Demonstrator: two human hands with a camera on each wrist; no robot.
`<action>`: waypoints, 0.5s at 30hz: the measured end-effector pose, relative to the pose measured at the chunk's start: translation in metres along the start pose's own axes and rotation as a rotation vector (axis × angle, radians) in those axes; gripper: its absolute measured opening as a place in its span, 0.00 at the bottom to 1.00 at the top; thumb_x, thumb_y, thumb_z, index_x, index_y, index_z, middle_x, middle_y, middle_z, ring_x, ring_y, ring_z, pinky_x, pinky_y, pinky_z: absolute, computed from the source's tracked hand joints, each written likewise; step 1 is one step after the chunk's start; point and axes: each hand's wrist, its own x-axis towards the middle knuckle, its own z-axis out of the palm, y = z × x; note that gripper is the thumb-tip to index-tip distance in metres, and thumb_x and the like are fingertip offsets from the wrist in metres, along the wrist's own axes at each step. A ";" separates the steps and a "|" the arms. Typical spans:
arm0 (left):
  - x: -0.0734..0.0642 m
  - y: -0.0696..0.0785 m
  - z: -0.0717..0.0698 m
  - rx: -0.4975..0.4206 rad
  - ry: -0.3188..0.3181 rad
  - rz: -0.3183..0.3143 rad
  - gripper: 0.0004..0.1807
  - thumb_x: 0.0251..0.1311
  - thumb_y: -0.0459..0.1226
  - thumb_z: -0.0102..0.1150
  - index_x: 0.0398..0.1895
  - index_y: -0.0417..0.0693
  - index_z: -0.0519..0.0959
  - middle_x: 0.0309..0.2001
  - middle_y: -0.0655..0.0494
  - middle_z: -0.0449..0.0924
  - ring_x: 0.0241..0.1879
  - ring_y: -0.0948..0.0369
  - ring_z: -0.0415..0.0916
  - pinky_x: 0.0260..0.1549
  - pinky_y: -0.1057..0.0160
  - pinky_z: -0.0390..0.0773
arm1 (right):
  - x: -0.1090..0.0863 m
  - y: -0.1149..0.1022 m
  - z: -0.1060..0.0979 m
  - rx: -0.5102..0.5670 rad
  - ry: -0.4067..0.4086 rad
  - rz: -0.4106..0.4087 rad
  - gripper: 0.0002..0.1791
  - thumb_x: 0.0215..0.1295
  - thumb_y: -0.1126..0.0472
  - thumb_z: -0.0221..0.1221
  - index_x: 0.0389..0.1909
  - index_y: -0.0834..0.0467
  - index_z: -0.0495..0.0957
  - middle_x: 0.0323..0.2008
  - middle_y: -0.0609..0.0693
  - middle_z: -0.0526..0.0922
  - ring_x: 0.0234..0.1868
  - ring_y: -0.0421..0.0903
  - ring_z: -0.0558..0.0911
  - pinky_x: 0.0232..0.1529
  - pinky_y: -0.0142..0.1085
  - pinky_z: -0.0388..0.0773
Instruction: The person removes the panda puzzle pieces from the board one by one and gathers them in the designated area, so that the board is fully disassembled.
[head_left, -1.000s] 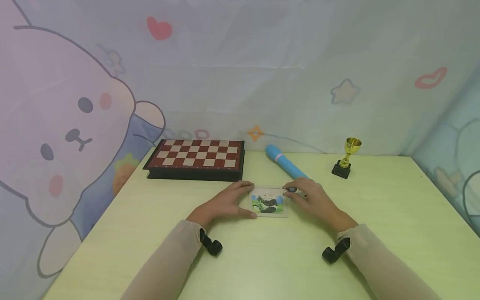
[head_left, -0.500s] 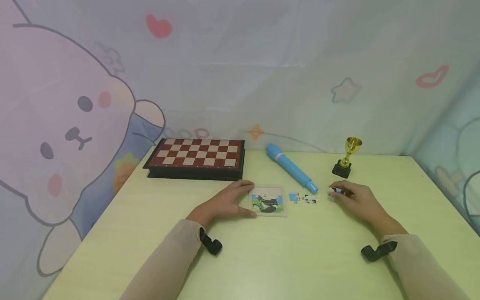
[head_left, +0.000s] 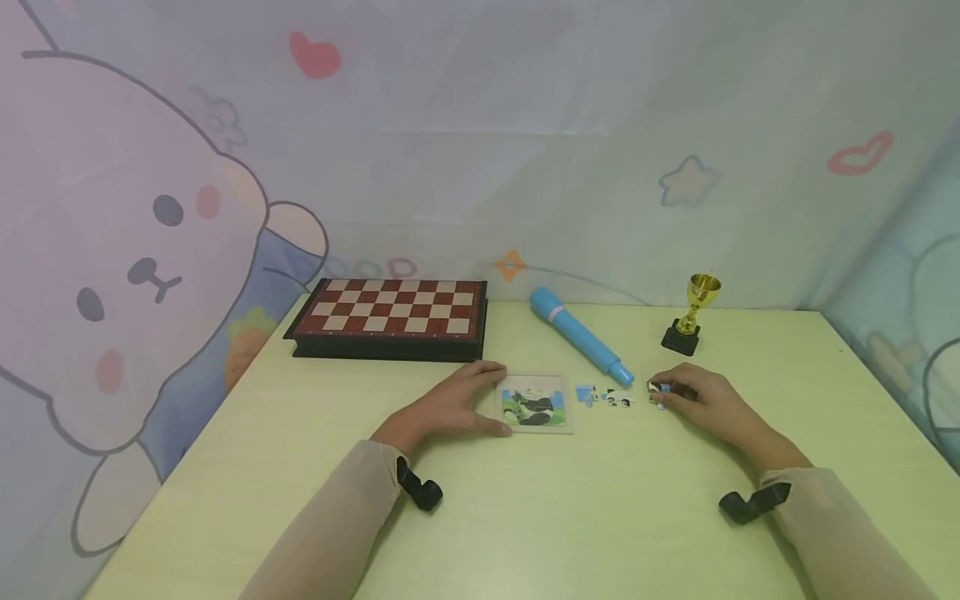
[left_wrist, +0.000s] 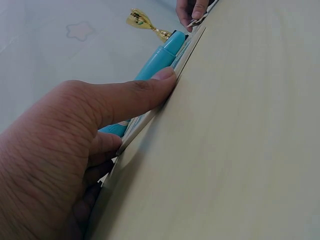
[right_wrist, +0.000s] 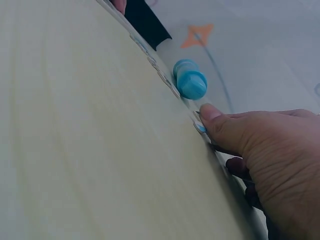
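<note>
A square jigsaw tray (head_left: 568, 408) with a light frame lies flat in the middle of the table, a partly filled panda picture in it. My left hand (head_left: 459, 404) holds its left side between thumb and fingers, the thumb at the near corner. To the right of the tray lie a blue puzzle piece (head_left: 587, 395) and a white-and-black puzzle piece (head_left: 619, 398), apart from the frame. My right hand (head_left: 708, 402) pinches another puzzle piece (head_left: 656, 391) by thumb and fingers, low over the table; its fingers partly hide it. In the right wrist view that piece (right_wrist: 200, 127) shows under the thumb.
Behind the tray a blue stick-shaped object (head_left: 581, 337) lies slantwise. A chessboard box (head_left: 390, 318) stands at the back left, a small gold trophy cup (head_left: 693, 308) on a black base at the back right. A printed cloth (head_left: 525, 167) hangs behind the table.
My right hand has moved from the tray's upper right corner out to the right, uncovering the two loose pieces, then slightly lower and left with its piece. My left hand has stayed put.
</note>
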 end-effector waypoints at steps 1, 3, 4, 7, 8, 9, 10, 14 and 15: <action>0.000 0.000 0.000 -0.001 0.000 -0.003 0.56 0.49 0.64 0.71 0.78 0.51 0.61 0.76 0.59 0.57 0.76 0.56 0.52 0.72 0.50 0.56 | 0.000 -0.001 0.001 0.000 -0.001 -0.010 0.12 0.66 0.58 0.67 0.49 0.53 0.85 0.38 0.42 0.81 0.35 0.37 0.75 0.35 0.32 0.74; -0.001 0.000 0.000 -0.008 0.000 -0.008 0.56 0.49 0.64 0.71 0.78 0.51 0.61 0.76 0.59 0.57 0.76 0.55 0.52 0.72 0.50 0.56 | 0.001 -0.003 0.002 0.004 -0.008 -0.026 0.12 0.66 0.59 0.67 0.49 0.53 0.85 0.39 0.42 0.81 0.35 0.37 0.75 0.35 0.33 0.74; -0.001 0.000 0.000 -0.009 0.001 -0.008 0.56 0.49 0.64 0.71 0.78 0.51 0.61 0.76 0.59 0.57 0.76 0.55 0.52 0.71 0.50 0.56 | 0.001 -0.003 0.002 0.009 -0.013 -0.030 0.12 0.66 0.59 0.67 0.49 0.53 0.85 0.39 0.42 0.81 0.35 0.37 0.75 0.35 0.33 0.74; -0.001 -0.001 0.001 -0.013 0.002 -0.011 0.56 0.48 0.64 0.71 0.78 0.52 0.61 0.76 0.59 0.57 0.76 0.55 0.52 0.71 0.50 0.56 | 0.000 -0.004 0.003 0.021 -0.024 -0.040 0.11 0.66 0.60 0.67 0.49 0.54 0.86 0.40 0.42 0.81 0.36 0.36 0.75 0.35 0.33 0.75; -0.001 -0.001 0.002 -0.016 0.003 -0.010 0.56 0.48 0.65 0.71 0.78 0.51 0.61 0.76 0.59 0.57 0.76 0.55 0.52 0.71 0.50 0.56 | 0.000 -0.004 0.004 0.022 -0.026 -0.043 0.11 0.66 0.60 0.67 0.49 0.53 0.86 0.40 0.42 0.81 0.36 0.36 0.75 0.35 0.33 0.75; -0.001 -0.001 0.002 -0.014 0.004 -0.011 0.57 0.48 0.65 0.71 0.78 0.51 0.61 0.76 0.59 0.57 0.75 0.55 0.52 0.71 0.50 0.56 | 0.000 -0.004 0.004 0.023 -0.027 -0.046 0.11 0.66 0.61 0.67 0.49 0.53 0.85 0.40 0.42 0.81 0.36 0.36 0.75 0.35 0.34 0.75; -0.001 -0.002 0.003 -0.013 0.006 -0.010 0.57 0.48 0.65 0.71 0.78 0.52 0.61 0.76 0.59 0.57 0.75 0.55 0.52 0.71 0.50 0.57 | 0.000 -0.004 0.004 0.022 -0.029 -0.047 0.11 0.66 0.61 0.67 0.49 0.53 0.85 0.41 0.42 0.81 0.36 0.36 0.74 0.35 0.34 0.75; 0.000 -0.003 0.002 -0.009 0.008 -0.002 0.57 0.48 0.65 0.70 0.78 0.52 0.61 0.76 0.59 0.57 0.75 0.56 0.53 0.71 0.50 0.57 | 0.001 -0.004 0.004 0.011 -0.022 -0.060 0.10 0.65 0.61 0.67 0.47 0.53 0.85 0.42 0.43 0.80 0.37 0.37 0.75 0.36 0.34 0.75; 0.000 -0.003 0.002 -0.005 0.007 -0.002 0.56 0.48 0.65 0.70 0.78 0.52 0.61 0.76 0.60 0.57 0.75 0.56 0.53 0.71 0.50 0.57 | 0.001 -0.004 0.003 0.010 -0.022 -0.061 0.10 0.65 0.61 0.67 0.46 0.53 0.84 0.42 0.43 0.80 0.37 0.37 0.75 0.36 0.34 0.75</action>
